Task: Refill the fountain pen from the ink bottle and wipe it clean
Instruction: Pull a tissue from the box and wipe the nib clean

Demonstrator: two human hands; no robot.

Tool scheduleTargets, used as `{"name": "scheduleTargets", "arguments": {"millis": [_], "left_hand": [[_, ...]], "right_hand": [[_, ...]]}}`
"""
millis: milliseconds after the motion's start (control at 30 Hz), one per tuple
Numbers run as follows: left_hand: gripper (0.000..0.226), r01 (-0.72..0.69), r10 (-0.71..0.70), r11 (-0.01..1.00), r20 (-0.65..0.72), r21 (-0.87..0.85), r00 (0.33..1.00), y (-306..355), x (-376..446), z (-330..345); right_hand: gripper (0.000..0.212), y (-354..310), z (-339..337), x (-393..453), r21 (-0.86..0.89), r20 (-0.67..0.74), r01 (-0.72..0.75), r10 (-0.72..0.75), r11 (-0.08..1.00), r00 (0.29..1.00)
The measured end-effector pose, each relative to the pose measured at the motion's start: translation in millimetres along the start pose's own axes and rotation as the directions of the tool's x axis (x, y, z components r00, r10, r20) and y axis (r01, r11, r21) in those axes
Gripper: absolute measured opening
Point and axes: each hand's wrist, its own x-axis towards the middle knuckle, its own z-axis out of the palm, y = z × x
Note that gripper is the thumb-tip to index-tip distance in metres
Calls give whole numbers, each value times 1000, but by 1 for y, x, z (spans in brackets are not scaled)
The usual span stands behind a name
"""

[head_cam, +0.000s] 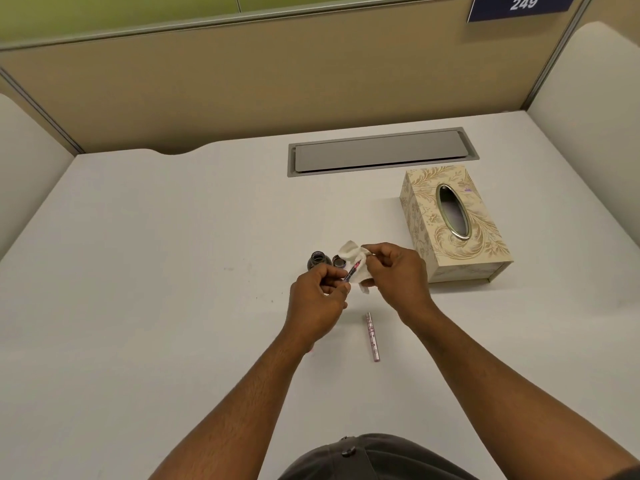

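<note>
**A:** What have you got in each grip?

**B:** My left hand (320, 292) is pinched narrow around the fountain pen (352, 270), holding it by the lower body so the front end points up and away from me. My right hand (394, 268) is closed on a tissue (353, 252), folded over the pen's far end.

**A:** How does it handle?

**B:** I'd judge the pen light and stiff, smooth enough to slip if ink is on it, so I keep my fingertips back on the body and leave the wet end to the tissue. The tissue is soft and weak; I'd expect it to tear if I drag hard, so gentle pinches and turns suit it better.

**A:** And just past your grip?

**B:** The ink bottle (318, 260) stands right behind my left hand, with what looks like its cap (338, 260) beside it. The bottle appears open, so a knock would be costly. Nearer me, between my forearms, a pinkish pen part (371, 337) lies flat.

**A:** The rest?

**B:** A pale, smooth surface (156, 271) with a patterned tissue box (453, 226) just beyond my right hand, a grey cable hatch (381, 152) farther off, and a beige partition (242, 84) behind.
</note>
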Motion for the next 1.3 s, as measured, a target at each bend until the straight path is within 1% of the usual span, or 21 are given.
{"name": "scheduleTargets", "arguments": {"millis": [67, 100, 167, 233, 267, 367, 433, 533, 633, 733, 867, 967, 1000, 1067, 1100, 1133, 1167, 1200, 1233, 1267, 1300], "left_hand": [[12, -4, 4, 1000, -20, 23, 1000, -2, 0, -1], [11, -14, 15, 999, -28, 36, 1000, -3, 0, -3], [11, -49, 53, 995, -50, 85, 997, -5, 2, -7], [10, -105, 115, 985, -66, 140, 991, -4, 4, -10], [10, -136, 148, 978, -66, 159, 987, -3, 3, -10], [20, -218, 231, 958, -50, 188, 972, 0, 0, -8], [27, -240, 255, 951, -53, 197, 965, -1, -2, -6], [19, -272, 293, 935, -65, 227, 954, -4, -3, -5], [15, -329, 353, 908, -50, 259, 934, -8, -3, -5], [14, -388, 418, 869, -37, 308, 907, -11, -1, -5], [17, -488, 545, 738, 14, 466, 838, -16, 0, -5], [20, -519, 598, 652, 45, 553, 800, -16, 0, -6], [20, -526, 610, 629, 56, 573, 790, -17, 0, -7], [21, -539, 624, 607, 71, 584, 779, -18, 1, -11], [21, -532, 610, 633, 60, 562, 790, -18, 1, -13], [19, -496, 561, 705, 29, 507, 827, -16, 0, -15], [17, -414, 463, 810, -18, 416, 886, -11, -1, -17], [15, -292, 322, 909, -54, 298, 945, -7, 0, -18], [13, -164, 177, 972, -64, 165, 982, -3, 1, -19], [11, -63, 65, 997, -53, 34, 996, 0, 2, -19], [12, 5, -8, 997, -31, -80, 999, 3, 3, -18]], "right_hand": [[28, -2, -1, 0, 169, 89, -95, 80, 981, 993], [32, -3, -3, 0, 258, 163, -151, 112, 954, 980], [35, -6, -9, -1, 397, 343, -255, 115, 882, 932], [36, -7, -14, -3, 447, 477, -311, 71, 839, 876], [37, -7, -17, -3, 444, 503, -309, 52, 841, 863], [30, -5, -19, 0, 396, 456, -248, 45, 884, 889], [23, -3, -18, 2, 285, 377, -164, 47, 944, 925], [12, -3, -16, 4, 53, 285, -62, 44, 997, 958], [8, -5, -15, 4, -52, 254, -18, 30, 998, 967], [10, -8, -15, 5, -123, 268, -13, 46, 992, 962], [11, -11, -17, 6, -248, 309, -14, 93, 969, 947], [19, -13, -19, 8, -301, 341, -21, 128, 953, 931], [21, -12, -20, 9, -290, 333, -43, 143, 956, 932], [22, -7, -25, 16, -241, 247, -101, 162, 965, 955], [21, -4, -28, 19, -223, 183, -112, 154, 968, 971], [18, -2, -32, 23, -230, 126, -92, 123, 969, 984], [16, 0, -34, 24, -262, 91, -50, 76, 964, 993], [13, 0, -35, 24, -302, 73, 2, 21, 953, 997], [10, -1, -33, 22, -331, 63, 57, -39, 942, 997], [7, -2, -30, 19, -337, 49, 106, -95, 936, 994], [6, -3, -26, 15, -324, 32, 141, -138, 936, 990]]}}
